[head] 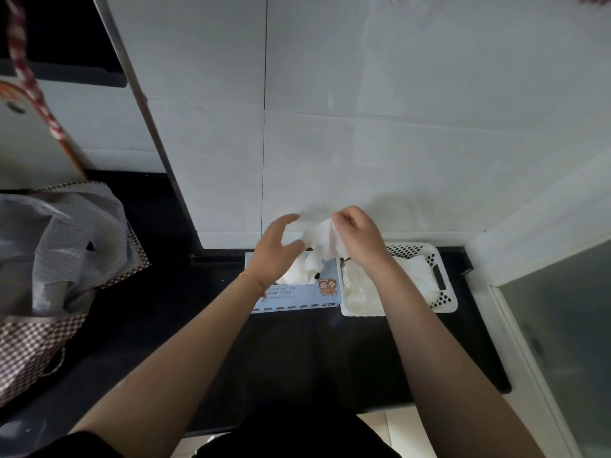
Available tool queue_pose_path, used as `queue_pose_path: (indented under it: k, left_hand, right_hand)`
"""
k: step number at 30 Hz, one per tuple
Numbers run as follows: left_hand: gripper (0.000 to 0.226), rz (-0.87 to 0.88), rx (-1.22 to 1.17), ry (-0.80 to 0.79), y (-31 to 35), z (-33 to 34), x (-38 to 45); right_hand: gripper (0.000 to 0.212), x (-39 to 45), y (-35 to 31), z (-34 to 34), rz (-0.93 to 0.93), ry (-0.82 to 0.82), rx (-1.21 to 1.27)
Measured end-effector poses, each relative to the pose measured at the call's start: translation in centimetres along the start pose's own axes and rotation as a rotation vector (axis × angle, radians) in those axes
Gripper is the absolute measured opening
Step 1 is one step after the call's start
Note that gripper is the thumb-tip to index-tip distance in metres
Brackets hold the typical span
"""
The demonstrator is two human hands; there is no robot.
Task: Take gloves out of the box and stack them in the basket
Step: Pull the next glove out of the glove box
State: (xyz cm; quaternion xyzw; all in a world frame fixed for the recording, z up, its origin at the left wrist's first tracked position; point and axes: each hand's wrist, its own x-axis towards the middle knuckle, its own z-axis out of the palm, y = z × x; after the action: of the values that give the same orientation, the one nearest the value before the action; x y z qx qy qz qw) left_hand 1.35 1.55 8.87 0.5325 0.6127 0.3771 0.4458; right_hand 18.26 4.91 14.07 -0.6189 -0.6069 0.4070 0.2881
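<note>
A light blue glove box (297, 297) with a cartoon print lies on the black counter against the wall. White gloves bulge from its top opening. My right hand (358, 238) pinches a thin white glove (325, 241) lifted above the box, its lower end still trailing into the opening. My left hand (276, 251) hovers over the box with fingers spread, close to the glove, holding nothing. Right of the box stands a white perforated basket (441, 279) with a pile of white gloves (358, 292) inside, partly hidden by my right forearm.
The black counter (297, 358) ends at a white tiled wall behind and a frosted glass panel (562, 325) on the right. A checkered bag (49, 319) stuffed with plastic bags sits at the left. A red-and-white striped strap (29, 81) hangs at the upper left.
</note>
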Motion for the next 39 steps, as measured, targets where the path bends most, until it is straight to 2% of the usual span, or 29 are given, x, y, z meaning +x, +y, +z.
queue_pose_path:
  k: [2,3,6,10,12,15,17,20,22,25,29,32,34,39]
  left_hand:
    - [0.057,0.137,0.035,-0.078,1.2,0.0,0.0]
    - [0.050,0.162,0.067,-0.102,1.5,0.1,0.1]
    - [0.008,0.146,0.067,-0.051,2.1,0.3,0.3]
    - [0.020,0.094,0.048,0.033,2.5,0.0,0.3]
    - [0.026,0.049,0.008,0.060,2.8,-0.3,0.1]
    - [0.039,-0.032,-0.029,0.102,3.1,-0.8,0.0]
    - [0.040,-0.082,-0.049,0.094,3.2,-1.1,-0.1]
    - [0.040,-0.135,-0.041,0.044,3.2,-1.5,-0.5]
    - [0.041,-0.137,-0.072,0.005,3.1,-1.7,-0.8]
    - [0.022,-0.061,-0.168,-0.086,3.5,-1.8,-1.2]
    - [0.039,0.118,-0.120,-0.180,4.6,-1.5,-1.4]
    - [0.019,0.153,0.021,-0.134,5.1,-0.9,-1.4]
    - [0.006,0.141,0.018,-0.097,5.1,-1.0,-1.4]
    - [0.004,0.106,-0.078,-0.068,5.5,-2.7,-1.4]
  right_hand:
    - [0.018,-0.4,-0.3,-0.1,0.024,-0.026,0.025]
    - [0.020,-0.6,-0.5,-0.2,0.030,-0.032,0.040]
    - [0.023,-1.0,-0.5,-0.1,0.041,-0.028,0.124]
    - [0.038,-1.7,0.0,-0.4,0.076,-0.173,0.174]
    - [0.037,-2.1,0.2,-0.6,0.093,-0.244,0.135]
    - [0.020,-2.0,0.5,-1.0,0.078,-0.169,0.165]
    - [0.013,-2.1,0.2,-1.4,0.081,-0.109,0.228]
    - [0.028,-2.3,-0.6,-1.8,0.053,-0.060,0.220]
    - [0.025,-2.4,-1.4,-1.9,0.031,-0.048,0.214]
    - [0.027,-2.5,-2.3,-2.0,-0.022,-0.053,0.162]
    - [0.026,-2.7,-3.6,-1.6,-0.108,-0.047,0.072]
    - [0.031,-2.9,-4.2,-1.4,-0.154,0.012,0.027]
    - [0.032,-3.0,-4.4,-1.6,-0.174,0.064,0.043]
    - [0.016,-3.0,-4.2,-3.4,-0.126,0.030,0.027]
